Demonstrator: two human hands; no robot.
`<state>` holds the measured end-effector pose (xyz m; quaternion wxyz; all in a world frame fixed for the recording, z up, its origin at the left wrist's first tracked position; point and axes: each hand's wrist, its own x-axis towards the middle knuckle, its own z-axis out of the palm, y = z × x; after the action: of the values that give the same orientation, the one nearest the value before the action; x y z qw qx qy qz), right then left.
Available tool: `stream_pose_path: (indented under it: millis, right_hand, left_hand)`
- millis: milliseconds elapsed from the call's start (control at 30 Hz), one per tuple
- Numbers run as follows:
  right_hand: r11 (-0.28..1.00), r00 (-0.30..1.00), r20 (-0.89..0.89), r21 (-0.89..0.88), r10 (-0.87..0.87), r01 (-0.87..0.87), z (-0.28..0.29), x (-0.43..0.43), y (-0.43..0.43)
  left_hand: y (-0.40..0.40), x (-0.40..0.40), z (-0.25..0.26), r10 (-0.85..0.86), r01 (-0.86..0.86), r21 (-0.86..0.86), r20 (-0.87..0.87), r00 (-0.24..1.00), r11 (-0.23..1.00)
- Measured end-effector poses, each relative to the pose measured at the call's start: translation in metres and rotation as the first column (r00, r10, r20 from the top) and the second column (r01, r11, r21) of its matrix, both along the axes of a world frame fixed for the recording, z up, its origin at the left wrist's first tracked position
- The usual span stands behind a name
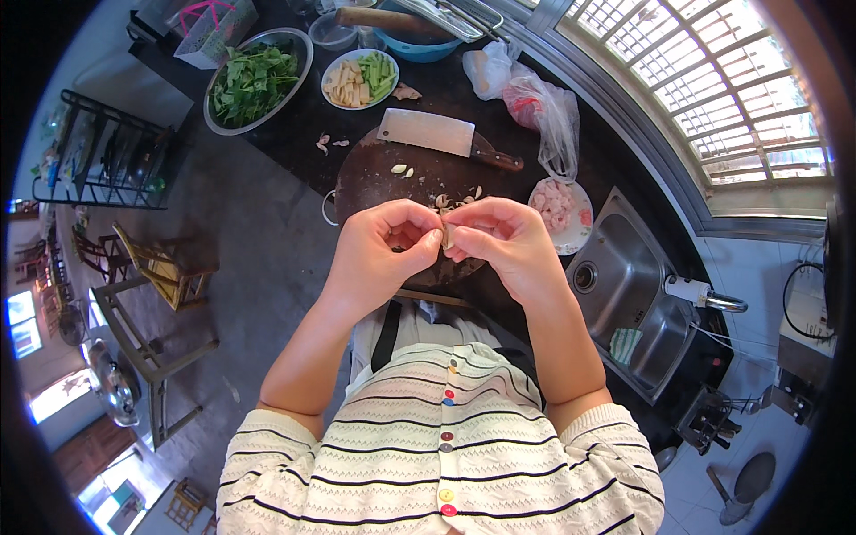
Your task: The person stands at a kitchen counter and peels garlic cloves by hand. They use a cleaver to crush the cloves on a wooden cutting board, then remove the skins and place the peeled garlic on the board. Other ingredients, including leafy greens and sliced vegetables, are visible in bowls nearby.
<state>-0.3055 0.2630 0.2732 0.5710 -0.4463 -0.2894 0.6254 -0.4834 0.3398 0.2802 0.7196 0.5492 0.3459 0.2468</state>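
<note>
Between the fingertips of my left hand (394, 244) and my right hand (500, 234) is a garlic clove (449, 235), pinched from both sides. Both hands hover over the near part of a round, dark wooden chopping board (374, 184). Just beyond my fingers, unpeeled cloves and bits of skin (461, 200) lie on the board, partly hidden by the hands. Two peeled garlic cloves (399, 168) rest toward its left. A cleaver (428, 132) lies flat across the far side, its wooden handle pointing right.
A plate of diced pale meat (554, 206) stands right of the board, before a steel sink (628, 247). Beyond are a plate of cut vegetables (360, 79), a metal basin of leafy greens (257, 83) and plastic bags (535, 93). Garlic skins (323, 142) lie on the counter.
</note>
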Motion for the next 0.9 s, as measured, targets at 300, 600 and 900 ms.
stream_pose_path:
  millis: [300,600,900]
  right_hand:
    - [0.986,0.934,-0.356,-0.148,0.015,-0.072,-0.008,0.000,0.008]
    - [0.987,0.877,-0.476,-0.097,0.065,-0.125,-0.011,-0.003,0.014]
    - [0.983,0.934,-0.334,-0.084,0.125,-0.162,0.012,-0.012,0.023]
  left_hand:
    - [0.011,-0.006,-0.016,-0.043,0.073,-0.234,0.130,0.991,0.970]
    - [0.014,-0.012,-0.018,0.023,0.084,-0.488,0.210,0.978,0.869]
    - [0.013,-0.019,0.000,0.066,-0.006,-0.338,0.167,0.984,0.941]
